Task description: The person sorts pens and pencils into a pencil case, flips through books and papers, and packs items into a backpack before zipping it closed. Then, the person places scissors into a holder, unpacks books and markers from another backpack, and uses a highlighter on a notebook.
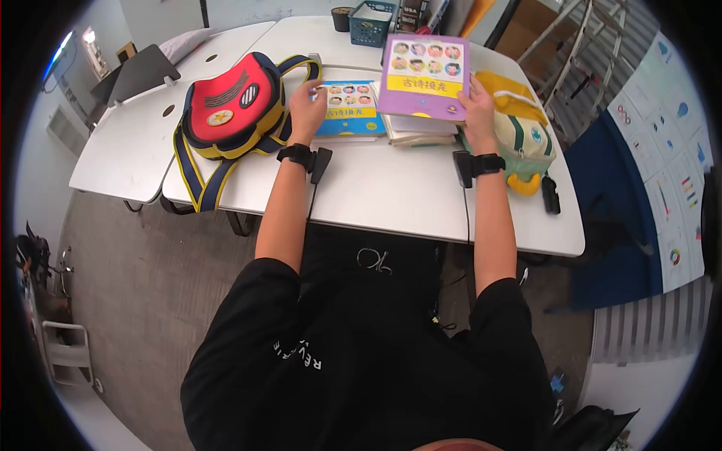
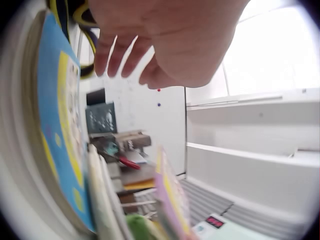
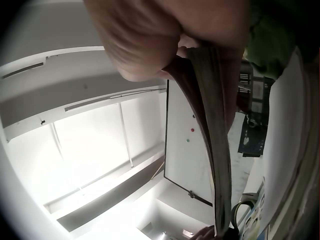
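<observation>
My right hand grips the right edge of a purple book, its cover showing rows of round cartoon portraits and a yellow title band. In the right wrist view the same book appears edge-on, pinched between thumb and fingers. My left hand holds nothing; its fingers extend loosely, spread apart, in the left wrist view. Just right of it lies a blue book with a similar cover, on top of other books. More books are stacked beneath the raised purple one.
A red and navy backpack stands on the white table at left. On the right are a green and cream bag with yellow parts and a small black object. A teal basket and a dark pot stand at the back.
</observation>
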`<action>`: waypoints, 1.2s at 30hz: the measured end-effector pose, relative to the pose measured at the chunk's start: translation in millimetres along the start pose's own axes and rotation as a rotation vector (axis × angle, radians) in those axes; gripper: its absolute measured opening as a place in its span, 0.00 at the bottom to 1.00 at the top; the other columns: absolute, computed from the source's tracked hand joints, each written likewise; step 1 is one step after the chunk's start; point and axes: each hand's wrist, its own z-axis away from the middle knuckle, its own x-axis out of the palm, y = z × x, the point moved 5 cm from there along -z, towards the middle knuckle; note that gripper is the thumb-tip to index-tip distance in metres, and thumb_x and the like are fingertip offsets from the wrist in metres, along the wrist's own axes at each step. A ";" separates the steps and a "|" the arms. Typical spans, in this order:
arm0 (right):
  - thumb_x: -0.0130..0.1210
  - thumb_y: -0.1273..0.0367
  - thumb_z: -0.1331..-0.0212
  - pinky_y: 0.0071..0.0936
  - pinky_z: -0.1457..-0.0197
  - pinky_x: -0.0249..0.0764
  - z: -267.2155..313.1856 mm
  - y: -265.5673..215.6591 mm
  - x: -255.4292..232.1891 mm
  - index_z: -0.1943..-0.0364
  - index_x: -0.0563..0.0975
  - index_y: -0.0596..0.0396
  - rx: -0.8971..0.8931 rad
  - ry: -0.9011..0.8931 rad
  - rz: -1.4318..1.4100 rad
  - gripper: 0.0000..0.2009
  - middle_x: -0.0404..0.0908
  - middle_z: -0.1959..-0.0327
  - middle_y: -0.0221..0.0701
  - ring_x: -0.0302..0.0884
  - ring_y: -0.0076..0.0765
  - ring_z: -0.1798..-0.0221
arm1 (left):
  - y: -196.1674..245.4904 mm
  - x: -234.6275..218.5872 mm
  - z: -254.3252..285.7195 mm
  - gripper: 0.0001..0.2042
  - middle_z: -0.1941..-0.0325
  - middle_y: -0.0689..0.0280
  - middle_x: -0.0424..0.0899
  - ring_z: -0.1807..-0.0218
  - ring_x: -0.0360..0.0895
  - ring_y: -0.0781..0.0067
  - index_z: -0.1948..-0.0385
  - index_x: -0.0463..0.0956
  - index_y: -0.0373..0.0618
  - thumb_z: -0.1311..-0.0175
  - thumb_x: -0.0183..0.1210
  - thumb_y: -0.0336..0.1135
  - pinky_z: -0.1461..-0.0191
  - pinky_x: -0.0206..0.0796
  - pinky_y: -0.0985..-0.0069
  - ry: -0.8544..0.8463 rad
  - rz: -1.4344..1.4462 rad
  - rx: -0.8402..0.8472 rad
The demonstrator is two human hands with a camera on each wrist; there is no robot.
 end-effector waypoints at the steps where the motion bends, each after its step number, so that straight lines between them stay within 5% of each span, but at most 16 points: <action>1: 0.49 0.82 0.37 0.24 0.42 0.74 -7.8 -3.2 -5.5 0.31 0.60 0.69 0.032 -0.021 0.004 0.28 0.76 0.39 0.46 0.77 0.33 0.42 | -13.5 -3.6 -2.7 0.18 0.42 0.42 0.78 0.47 0.81 0.52 0.50 0.79 0.35 0.39 0.63 0.35 0.46 0.74 0.63 0.019 0.007 -0.002; 3: 0.49 0.83 0.37 0.23 0.45 0.76 -21.6 -5.4 -15.3 0.32 0.63 0.70 0.128 -0.038 0.041 0.27 0.77 0.41 0.47 0.79 0.34 0.44 | -29.6 -10.1 -2.1 0.17 0.49 0.40 0.81 0.50 0.81 0.46 0.60 0.83 0.35 0.43 0.64 0.42 0.46 0.74 0.60 0.059 -0.538 -0.058; 5: 0.51 0.82 0.41 0.26 0.46 0.77 -31.7 11.4 -23.7 0.36 0.67 0.72 0.309 -0.197 0.416 0.25 0.78 0.43 0.50 0.80 0.35 0.44 | -23.6 -13.9 5.7 0.19 0.54 0.43 0.84 0.51 0.82 0.45 0.59 0.83 0.38 0.44 0.65 0.45 0.47 0.75 0.58 0.039 -0.593 -0.137; 6: 0.57 0.78 0.44 0.32 0.43 0.76 -36.0 12.4 -25.5 0.39 0.71 0.69 0.239 -0.213 0.770 0.25 0.81 0.47 0.49 0.80 0.41 0.44 | -18.1 -14.5 9.8 0.19 0.55 0.44 0.85 0.52 0.83 0.45 0.59 0.83 0.38 0.45 0.66 0.45 0.48 0.75 0.57 -0.047 -0.624 -0.215; 7: 0.57 0.78 0.44 0.32 0.43 0.76 -34.0 19.5 -25.9 0.39 0.71 0.69 0.242 -0.216 0.776 0.25 0.81 0.47 0.49 0.80 0.41 0.44 | -17.7 -12.8 13.5 0.20 0.57 0.45 0.85 0.52 0.83 0.46 0.59 0.83 0.39 0.46 0.67 0.45 0.49 0.76 0.57 -0.136 -0.652 -0.291; 9: 0.62 0.70 0.47 0.39 0.39 0.74 -19.4 12.6 1.7 0.39 0.72 0.62 -0.171 -0.231 1.383 0.28 0.80 0.46 0.48 0.78 0.50 0.42 | -18.5 -9.0 14.6 0.20 0.56 0.45 0.85 0.52 0.83 0.46 0.59 0.84 0.39 0.47 0.68 0.45 0.49 0.76 0.57 -0.159 -0.642 -0.303; 12: 0.66 0.55 0.49 0.43 0.31 0.66 16.2 5.0 60.5 0.34 0.69 0.51 -0.343 -0.389 1.298 0.36 0.69 0.34 0.48 0.66 0.56 0.31 | -10.4 -8.9 13.2 0.20 0.56 0.44 0.85 0.51 0.83 0.45 0.58 0.82 0.37 0.48 0.67 0.43 0.49 0.76 0.56 -0.184 -0.576 -0.303; 19: 0.58 0.42 0.44 0.69 0.26 0.45 54.6 44.1 104.1 0.28 0.64 0.39 -0.194 -0.671 1.553 0.39 0.52 0.23 0.48 0.46 0.63 0.21 | -23.4 7.6 5.8 0.17 0.55 0.38 0.82 0.49 0.79 0.37 0.53 0.68 0.33 0.42 0.58 0.30 0.45 0.70 0.54 0.002 -0.111 -0.120; 23: 0.57 0.42 0.42 0.71 0.26 0.42 51.9 47.7 97.7 0.28 0.64 0.40 -0.190 -0.674 1.438 0.38 0.49 0.22 0.49 0.44 0.62 0.21 | -2.7 -10.2 3.4 0.15 0.57 0.39 0.82 0.51 0.80 0.37 0.52 0.68 0.33 0.40 0.57 0.27 0.47 0.70 0.54 0.097 -0.115 -0.106; 25: 0.56 0.42 0.42 0.71 0.26 0.42 50.3 44.1 97.7 0.28 0.64 0.42 -0.212 -0.674 1.416 0.39 0.48 0.22 0.49 0.44 0.61 0.21 | 3.5 -25.4 2.7 0.16 0.58 0.40 0.82 0.53 0.80 0.37 0.52 0.67 0.33 0.41 0.58 0.25 0.49 0.70 0.54 0.326 0.022 -0.082; 27: 0.58 0.45 0.41 0.63 0.26 0.50 45.4 34.1 95.6 0.30 0.64 0.53 -0.257 -0.493 1.219 0.39 0.56 0.26 0.52 0.52 0.59 0.23 | 2.5 -25.9 1.4 0.17 0.57 0.43 0.82 0.55 0.83 0.46 0.49 0.65 0.33 0.38 0.58 0.24 0.52 0.73 0.60 0.391 0.000 -0.066; 28: 0.58 0.45 0.41 0.63 0.26 0.50 42.2 32.9 95.8 0.30 0.64 0.53 -0.259 -0.499 1.213 0.39 0.56 0.26 0.52 0.52 0.59 0.23 | -7.1 -21.1 -2.4 0.17 0.56 0.44 0.82 0.55 0.83 0.52 0.48 0.63 0.33 0.36 0.57 0.24 0.53 0.74 0.64 0.407 0.284 -0.086; 31: 0.55 0.49 0.35 0.48 0.29 0.62 26.6 13.6 86.3 0.32 0.64 0.63 -0.248 -0.241 0.809 0.37 0.69 0.33 0.49 0.67 0.54 0.30 | -15.6 -3.4 -5.3 0.18 0.53 0.49 0.82 0.55 0.82 0.67 0.45 0.59 0.33 0.32 0.55 0.22 0.53 0.76 0.74 0.335 0.756 -0.107; 33: 0.52 0.53 0.30 0.36 0.36 0.70 18.5 15.0 82.0 0.33 0.65 0.63 0.132 -0.172 -0.070 0.31 0.76 0.39 0.43 0.76 0.45 0.39 | 4.6 17.3 2.5 0.19 0.50 0.47 0.81 0.53 0.82 0.65 0.44 0.58 0.33 0.32 0.55 0.21 0.48 0.77 0.73 0.097 1.176 -0.189; 34: 0.49 0.56 0.28 0.36 0.38 0.72 23.3 8.5 87.9 0.35 0.67 0.60 0.256 -0.232 -0.427 0.25 0.76 0.40 0.40 0.76 0.41 0.40 | 12.4 25.2 7.3 0.20 0.46 0.46 0.78 0.48 0.80 0.65 0.42 0.56 0.34 0.31 0.53 0.21 0.42 0.75 0.72 0.000 1.122 -0.179; 36: 0.48 0.55 0.28 0.38 0.35 0.70 24.3 -1.6 90.6 0.33 0.66 0.60 0.288 -0.261 -0.560 0.27 0.74 0.38 0.41 0.74 0.41 0.38 | 32.4 36.1 19.2 0.22 0.44 0.46 0.77 0.45 0.78 0.64 0.38 0.54 0.34 0.31 0.52 0.21 0.40 0.73 0.71 -0.055 1.052 -0.111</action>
